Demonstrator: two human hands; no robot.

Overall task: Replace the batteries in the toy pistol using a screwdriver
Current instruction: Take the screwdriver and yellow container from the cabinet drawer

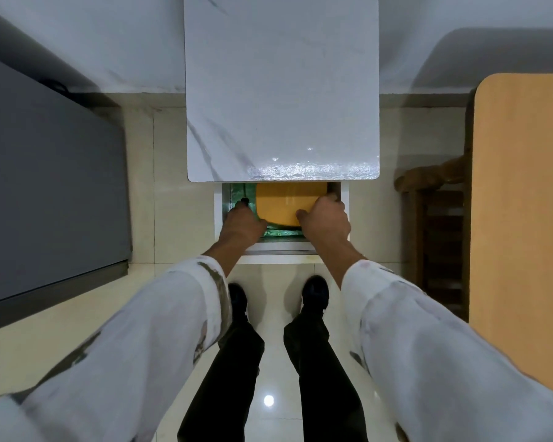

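My left hand point(241, 223) and right hand point(326, 218) are both inside the open drawer point(281, 248), set apart, one at each side of the orange container point(284, 202).

1. Right hand: fingers curled over the right edge of the orange container, thumb resting on its top surface near the front. This hand grips the container.
2. Left hand: positioned at the container's left front corner, thumb pointing toward that corner. The fingers bend down into the drawer. A small dark item point(245, 200) sits at the fingertips. I cannot tell what it is, nor whether the fingers are holding it.
3. Toy pistol: I cannot tell where it is from this view. The hands and the table top point(281, 90) hide much of the drawer.

Drawer: pulled out from under the white marble-patterned table top, lined with a green liner point(281, 233). The orange container lies flat on the liner, its far end reaching the table edge.

Surroundings: I stand facing the drawer, dark shoes point(238, 298) on the pale tiled floor point(377, 250). A grey cabinet point(45, 186) is at left. A light wooden board point(524, 218) is at right, with a dark wooden stool point(438, 244) beside it.
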